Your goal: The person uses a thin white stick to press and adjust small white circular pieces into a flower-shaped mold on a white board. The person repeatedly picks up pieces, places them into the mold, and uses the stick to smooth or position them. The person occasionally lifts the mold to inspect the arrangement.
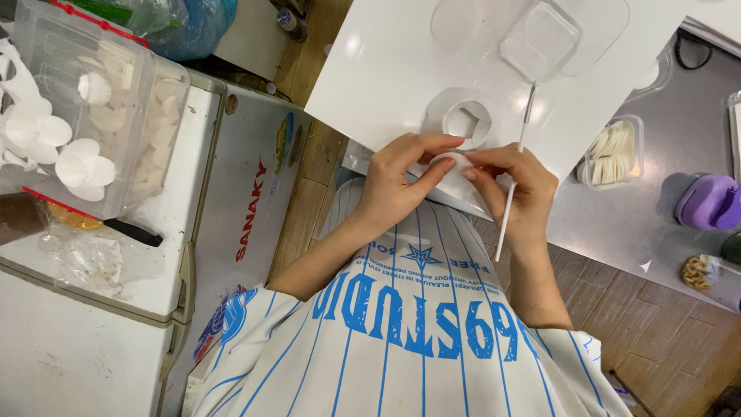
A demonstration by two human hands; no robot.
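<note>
White shirt (409, 347) with blue stripes; purple punch (706, 202).

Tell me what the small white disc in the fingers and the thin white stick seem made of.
The white disc, pinched by the left hand and right hand, looks like thin matte paper or foam sheet: flat, no shine. The stick looks like smooth rigid plastic, straight and slightly glossy; uncertain.

Bare white board (370, 69) left; paper ring (465, 120) blocks ahead.
</note>
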